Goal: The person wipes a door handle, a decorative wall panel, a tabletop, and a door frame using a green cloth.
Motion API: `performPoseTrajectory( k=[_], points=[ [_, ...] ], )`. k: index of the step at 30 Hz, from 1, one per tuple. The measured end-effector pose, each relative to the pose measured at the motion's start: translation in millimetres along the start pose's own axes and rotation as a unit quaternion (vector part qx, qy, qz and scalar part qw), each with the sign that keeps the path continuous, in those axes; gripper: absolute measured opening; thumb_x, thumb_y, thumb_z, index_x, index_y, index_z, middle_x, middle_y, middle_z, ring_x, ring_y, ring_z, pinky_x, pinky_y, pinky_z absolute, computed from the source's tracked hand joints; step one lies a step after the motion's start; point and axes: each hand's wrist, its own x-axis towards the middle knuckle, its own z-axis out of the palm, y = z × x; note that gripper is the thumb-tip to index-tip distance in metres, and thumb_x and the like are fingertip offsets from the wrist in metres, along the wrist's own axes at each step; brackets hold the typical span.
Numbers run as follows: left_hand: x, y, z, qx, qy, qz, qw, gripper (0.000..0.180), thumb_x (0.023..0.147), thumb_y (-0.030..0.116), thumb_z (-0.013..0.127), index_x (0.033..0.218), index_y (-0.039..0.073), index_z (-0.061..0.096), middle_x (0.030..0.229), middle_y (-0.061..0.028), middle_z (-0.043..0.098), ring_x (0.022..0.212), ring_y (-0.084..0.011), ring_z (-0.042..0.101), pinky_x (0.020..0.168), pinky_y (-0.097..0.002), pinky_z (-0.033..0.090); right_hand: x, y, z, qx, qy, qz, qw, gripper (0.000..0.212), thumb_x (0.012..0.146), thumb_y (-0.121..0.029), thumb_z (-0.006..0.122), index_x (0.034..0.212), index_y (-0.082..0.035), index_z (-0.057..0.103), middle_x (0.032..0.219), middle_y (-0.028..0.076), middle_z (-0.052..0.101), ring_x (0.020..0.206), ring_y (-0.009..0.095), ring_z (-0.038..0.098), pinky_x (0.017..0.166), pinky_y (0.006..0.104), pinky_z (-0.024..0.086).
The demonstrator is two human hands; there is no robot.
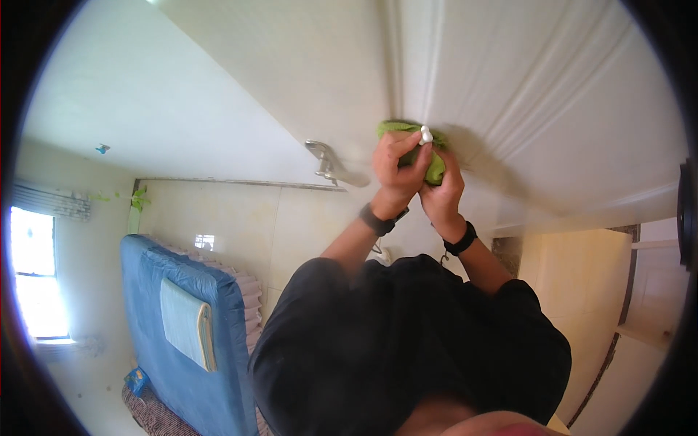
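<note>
Both my hands are raised close together in front of a pale door (502, 65). My left hand (398, 166) is closed, its fingertips at a small white knobby piece (426, 135) whose exact kind I cannot make out. A bunched green cloth (435, 168) lies behind and between the hands, its upper edge showing above the left fingers. My right hand (445, 195) is closed round the cloth's right side. Part of the cloth is hidden by my fingers. To the left of my hands, a metal lever handle (323, 161) sticks out from the door.
A bed with a blue mattress (193, 320) stands at the lower left, a folded light-blue cloth (185, 323) on it. Beyond it is a bright window (36, 269). Pale floor tiles (236, 225) lie below the door. At the right is a light wooden panel (574, 276).
</note>
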Motion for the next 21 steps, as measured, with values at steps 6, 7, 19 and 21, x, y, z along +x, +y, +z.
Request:
performPoseTrajectory(
  k=[6, 7, 19, 21],
  points=[
    [72, 19, -25, -0.052, 0.029, -0.156, 0.986, 0.019, 0.084, 0.015, 0.065, 0.096, 0.002, 0.057, 0.088, -0.0078, 0.061, 0.077, -0.0192, 0.059, 0.073, -0.0288, 0.047, 50, -50, 25, -0.014, 0.012, -0.04, 0.999, 0.048, 0.07, 0.002, 0.07, 0.115, -0.002, 0.054, 0.101, 0.017, 0.057, 0.092, 0.035, 0.058, 0.078, 0.0377, 0.048],
    [70, 18, -28, -0.03, 0.007, -0.133, 0.991, 0.018, 0.083, 0.013, 0.066, 0.096, 0.002, 0.058, 0.088, -0.008, 0.061, 0.078, -0.0196, 0.059, 0.073, -0.029, 0.047, 49, -49, 27, -0.019, 0.014, -0.041, 0.999, 0.048, 0.07, 0.002, 0.07, 0.115, -0.002, 0.054, 0.101, 0.017, 0.057, 0.092, 0.035, 0.058, 0.078, 0.0377, 0.048],
    [4, -25, -24, -0.092, -0.007, -0.056, 0.994, 0.029, 0.067, -0.002, 0.075, 0.091, 0.004, 0.06, 0.077, -0.0103, 0.062, 0.064, -0.0245, 0.059, 0.055, -0.0309, 0.046, -6, -22, 36, -0.057, -0.004, 0.063, 0.996, 0.041, 0.077, 0.001, 0.067, 0.116, 0.0, 0.051, 0.101, 0.016, 0.058, 0.09, 0.031, 0.06, 0.076, 0.0346, 0.048],
    [17, -19, -23, -0.101, 0.004, -0.063, 0.993, 0.028, 0.068, -0.002, 0.075, 0.091, 0.004, 0.06, 0.077, -0.0104, 0.062, 0.064, -0.0244, 0.059, 0.055, -0.0309, 0.046, 6, -31, 35, -0.064, 0.005, 0.038, 0.997, 0.042, 0.077, 0.0, 0.067, 0.116, 0.0, 0.051, 0.1, 0.015, 0.058, 0.089, 0.031, 0.06, 0.076, 0.0345, 0.048]
  ],
)
